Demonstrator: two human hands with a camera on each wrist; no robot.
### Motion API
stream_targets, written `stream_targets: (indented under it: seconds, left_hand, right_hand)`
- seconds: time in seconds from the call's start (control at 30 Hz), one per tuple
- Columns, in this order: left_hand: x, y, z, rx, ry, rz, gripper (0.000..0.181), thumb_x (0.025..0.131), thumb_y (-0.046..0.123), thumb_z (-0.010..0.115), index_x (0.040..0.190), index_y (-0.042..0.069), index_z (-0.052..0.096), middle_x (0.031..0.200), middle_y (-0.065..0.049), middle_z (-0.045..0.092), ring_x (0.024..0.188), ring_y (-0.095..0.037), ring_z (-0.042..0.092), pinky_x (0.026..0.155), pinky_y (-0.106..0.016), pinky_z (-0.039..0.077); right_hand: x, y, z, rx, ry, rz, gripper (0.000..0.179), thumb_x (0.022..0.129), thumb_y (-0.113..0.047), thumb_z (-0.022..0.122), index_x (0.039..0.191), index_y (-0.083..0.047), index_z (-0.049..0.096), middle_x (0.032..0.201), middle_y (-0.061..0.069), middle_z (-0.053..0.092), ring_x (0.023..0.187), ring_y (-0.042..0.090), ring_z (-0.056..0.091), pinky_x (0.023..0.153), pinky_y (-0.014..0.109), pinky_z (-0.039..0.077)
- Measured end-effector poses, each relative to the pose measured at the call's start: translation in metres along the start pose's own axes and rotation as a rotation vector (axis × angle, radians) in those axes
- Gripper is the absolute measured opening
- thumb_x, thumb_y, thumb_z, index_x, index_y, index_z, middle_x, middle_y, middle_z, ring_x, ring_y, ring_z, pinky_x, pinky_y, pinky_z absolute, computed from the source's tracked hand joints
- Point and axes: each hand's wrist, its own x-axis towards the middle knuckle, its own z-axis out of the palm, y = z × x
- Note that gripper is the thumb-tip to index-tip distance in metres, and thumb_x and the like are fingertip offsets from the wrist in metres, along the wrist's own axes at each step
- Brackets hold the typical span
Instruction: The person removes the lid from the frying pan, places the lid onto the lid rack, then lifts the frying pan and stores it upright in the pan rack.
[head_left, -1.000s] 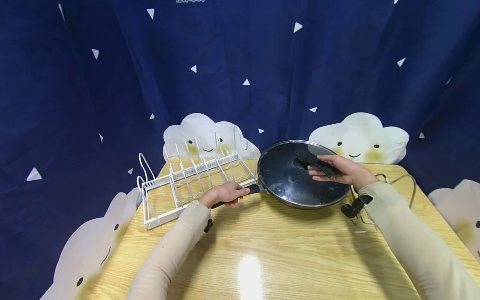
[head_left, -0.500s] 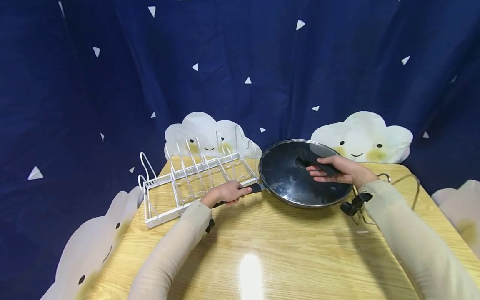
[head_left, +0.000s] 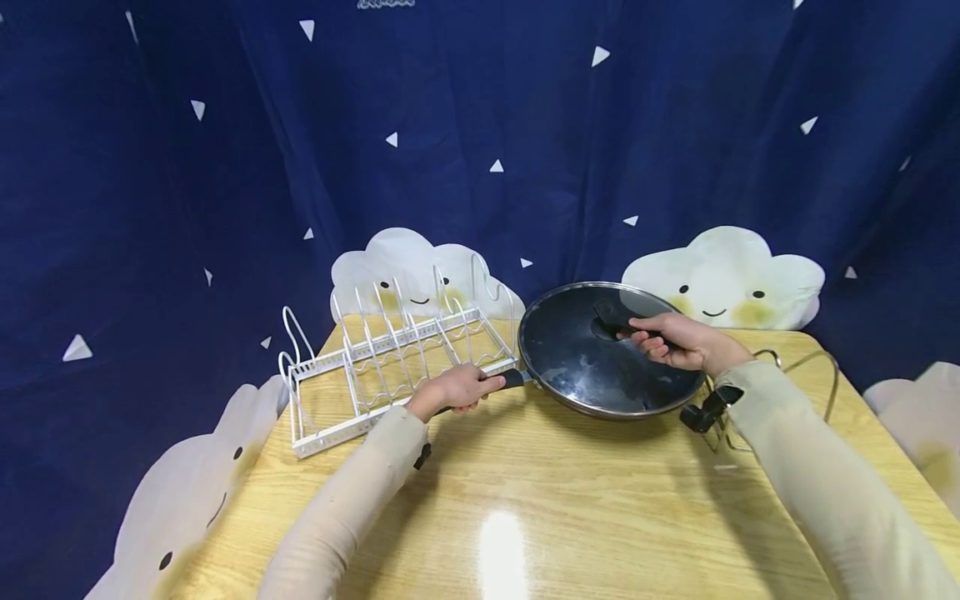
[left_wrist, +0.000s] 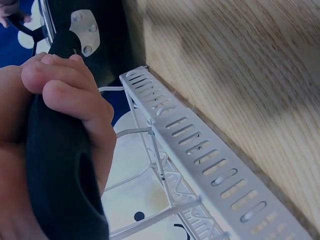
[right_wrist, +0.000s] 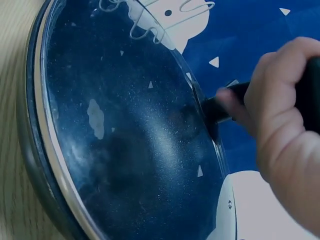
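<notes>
A dark wok-like frying pan [head_left: 581,409] sits on the wooden table right of centre, covered by a dark glass lid [head_left: 562,358] with a metal rim. My left hand [head_left: 453,388] grips the pan's black handle [head_left: 513,378]; in the left wrist view its fingers [left_wrist: 70,95] curl round that handle [left_wrist: 62,170]. Over the lid, my right hand [head_left: 686,342] grips the black lid handle [head_left: 613,320], fingers wrapped round it. In the right wrist view the lid [right_wrist: 135,130] lies against the pan rim, with the pan's outer wall [right_wrist: 35,165] below it.
A white wire rack [head_left: 327,438] with upright dividers stands left of the pan, just behind my left hand. A metal wire stand [head_left: 834,383] is at the right, partly hidden by the pan and my right arm. Behind the table [head_left: 570,492] hangs a blue curtain [head_left: 540,108].
My right hand's fingers have curled from loosely extended to closed round the lid handle. The left hand, pan and lid stay nearly in place.
</notes>
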Motion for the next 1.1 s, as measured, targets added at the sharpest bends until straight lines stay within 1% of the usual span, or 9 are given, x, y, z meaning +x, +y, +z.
stream_targets:
  seconds: [0.13, 0.23, 0.47, 0.57, 0.63, 0.73, 0.8, 0.93, 1.1]
  left_hand:
    - [0.000, 0.001, 0.001, 0.005, 0.005, -0.008, 0.051, 0.098, 0.046, 0.044, 0.064, 0.009, 0.052, 0.043, 0.003, 0.043, 0.036, -0.010, 0.039, 0.041, -0.022, 0.035]
    - [0.000, 0.002, 0.002, 0.002, 0.011, -0.019, 0.050, 0.098, 0.046, 0.044, 0.063, 0.011, 0.052, 0.043, 0.003, 0.043, 0.035, -0.010, 0.039, 0.041, -0.023, 0.035]
    - [0.000, 0.001, 0.002, 0.023, 0.007, -0.034, 0.052, 0.098, 0.049, 0.043, 0.065, 0.012, 0.056, 0.043, 0.003, 0.043, 0.036, -0.011, 0.039, 0.045, -0.025, 0.038]
    - [0.000, 0.000, 0.002, 0.030, 0.001, -0.040, 0.053, 0.097, 0.051, 0.042, 0.069, 0.009, 0.060, 0.044, 0.002, 0.044, 0.036, -0.012, 0.040, 0.047, -0.026, 0.039]
    - [0.000, 0.000, 0.001, 0.030, -0.002, -0.047, 0.057, 0.097, 0.052, 0.042, 0.074, 0.005, 0.063, 0.045, 0.003, 0.044, 0.037, -0.012, 0.039, 0.046, -0.026, 0.038]
    - [-0.001, 0.001, 0.000, 0.041, 0.005, -0.052, 0.060, 0.097, 0.052, 0.043, 0.073, 0.001, 0.063, 0.044, 0.003, 0.043, 0.037, -0.012, 0.039, 0.046, -0.025, 0.038]
    - [-0.001, 0.001, -0.001, 0.047, 0.012, -0.051, 0.060, 0.097, 0.051, 0.043, 0.068, 0.002, 0.061, 0.043, 0.003, 0.042, 0.037, -0.012, 0.039, 0.046, -0.025, 0.037]
    - [-0.002, 0.001, -0.002, 0.048, 0.016, -0.047, 0.054, 0.097, 0.050, 0.045, 0.059, 0.012, 0.052, 0.042, 0.004, 0.042, 0.038, -0.013, 0.041, 0.045, -0.024, 0.036]
    - [-0.003, 0.004, -0.001, 0.023, 0.018, -0.055, 0.052, 0.097, 0.048, 0.046, 0.060, 0.012, 0.053, 0.043, 0.003, 0.042, 0.041, -0.015, 0.042, 0.043, -0.023, 0.036]
  right_hand:
    - [0.000, 0.000, 0.002, -0.112, 0.091, -0.019, 0.026, 0.105, -0.016, 0.033, 0.115, 0.007, 0.039, 0.069, -0.002, 0.044, 0.046, 0.003, 0.038, 0.041, 0.016, 0.033]
    - [0.000, 0.001, 0.000, -0.138, 0.098, -0.035, 0.024, 0.104, -0.015, 0.034, 0.111, 0.005, 0.042, 0.069, -0.003, 0.044, 0.047, 0.002, 0.038, 0.041, 0.016, 0.032]
    - [-0.001, 0.006, -0.002, -0.155, 0.046, -0.080, 0.026, 0.105, -0.015, 0.031, 0.111, 0.006, 0.044, 0.070, -0.003, 0.044, 0.048, 0.003, 0.039, 0.042, 0.016, 0.033]
    - [-0.002, 0.007, -0.002, -0.160, 0.029, -0.091, 0.026, 0.105, -0.015, 0.031, 0.112, 0.006, 0.045, 0.069, -0.003, 0.045, 0.048, 0.003, 0.039, 0.042, 0.016, 0.034]
    - [-0.003, 0.007, 0.000, -0.163, 0.021, -0.101, 0.027, 0.105, -0.015, 0.032, 0.112, 0.007, 0.046, 0.069, -0.003, 0.046, 0.048, 0.003, 0.039, 0.042, 0.016, 0.034]
    - [-0.003, 0.006, 0.004, -0.169, 0.007, -0.123, 0.026, 0.105, -0.015, 0.033, 0.112, 0.006, 0.046, 0.069, -0.003, 0.046, 0.048, 0.002, 0.040, 0.042, 0.016, 0.035]
    - [-0.004, 0.005, 0.008, -0.168, -0.001, -0.138, 0.026, 0.105, -0.015, 0.033, 0.112, 0.006, 0.047, 0.070, -0.003, 0.046, 0.048, 0.002, 0.040, 0.042, 0.016, 0.034]
    - [-0.009, 0.002, 0.015, -0.190, -0.008, -0.176, 0.026, 0.104, -0.014, 0.034, 0.110, 0.006, 0.050, 0.070, -0.003, 0.047, 0.047, 0.002, 0.041, 0.042, 0.015, 0.035]
    - [-0.020, -0.001, 0.023, -0.220, 0.005, -0.228, 0.025, 0.104, -0.013, 0.035, 0.107, 0.005, 0.052, 0.070, -0.003, 0.049, 0.048, 0.002, 0.041, 0.042, 0.015, 0.035]
